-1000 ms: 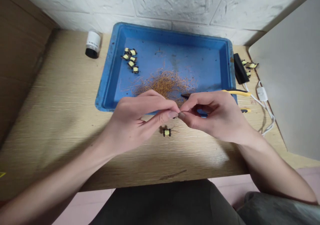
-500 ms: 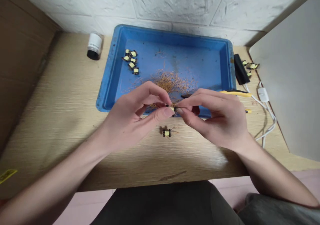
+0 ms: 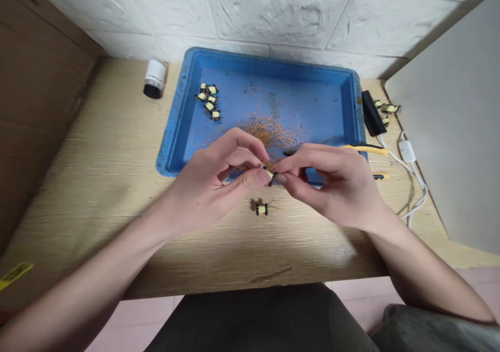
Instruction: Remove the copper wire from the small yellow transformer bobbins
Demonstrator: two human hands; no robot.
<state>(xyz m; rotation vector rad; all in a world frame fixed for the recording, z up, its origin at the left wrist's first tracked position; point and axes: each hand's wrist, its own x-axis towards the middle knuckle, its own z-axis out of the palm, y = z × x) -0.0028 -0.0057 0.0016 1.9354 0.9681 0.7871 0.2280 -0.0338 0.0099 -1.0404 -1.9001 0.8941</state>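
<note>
The left hand (image 3: 211,186) has closed grip on a small coil (image 3: 270,174); the right hand (image 3: 336,184) pinches its three-o'clock end; pressing hard could bend pins (image 3: 273,179).

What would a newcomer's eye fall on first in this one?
Probably the bright blue tray at mid-picture, with copper-coloured wire clippings heaped toward its near side. Next, the left hand and right hand, whose fingertips meet at a small yellow-and-black component by the tray's near edge; a similar piece lies on the tabletop nearer the person.
</note>
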